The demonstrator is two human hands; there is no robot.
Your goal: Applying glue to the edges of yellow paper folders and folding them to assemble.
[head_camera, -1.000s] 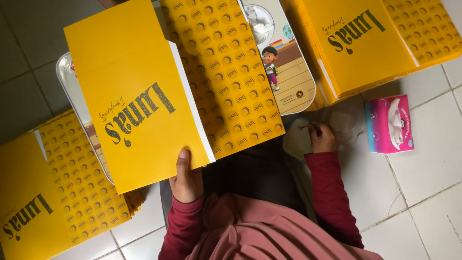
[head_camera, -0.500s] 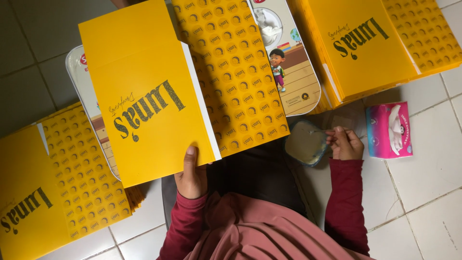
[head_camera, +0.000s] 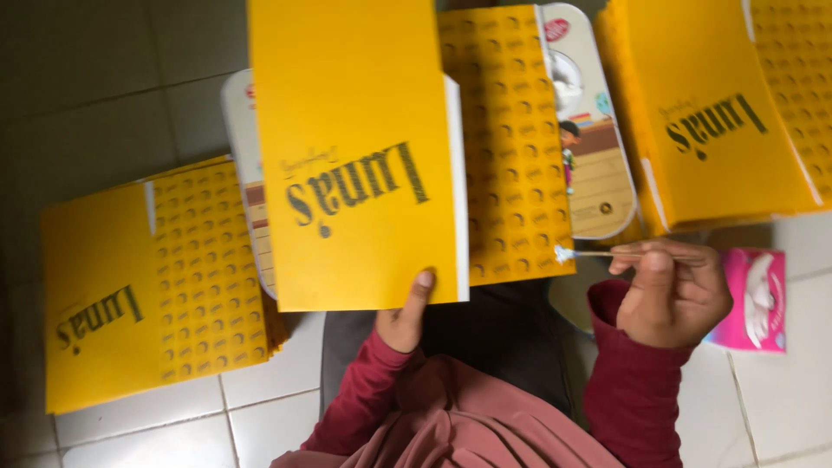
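My left hand (head_camera: 403, 316) grips the bottom edge of a flat yellow cardboard box (head_camera: 355, 156) with dark lettering, thumb on its front. Its dotted yellow flap (head_camera: 511, 147) lies open to the right. My right hand (head_camera: 672, 290) pinches a thin stick (head_camera: 607, 253) whose white tip (head_camera: 563, 254) touches the flap's lower right corner. Beneath the box lies a white illustrated card (head_camera: 598, 173), partly hidden.
A stack of the same yellow boxes (head_camera: 130, 286) lies on the tiled floor at the left, another (head_camera: 719, 113) at the upper right. A pink packet (head_camera: 754, 299) sits beside my right hand. My red sleeves and lap fill the bottom.
My right hand rose from the floor near the pink packet and brought the stick's tip to the flap's corner. The held box now sits further right and larger in view.
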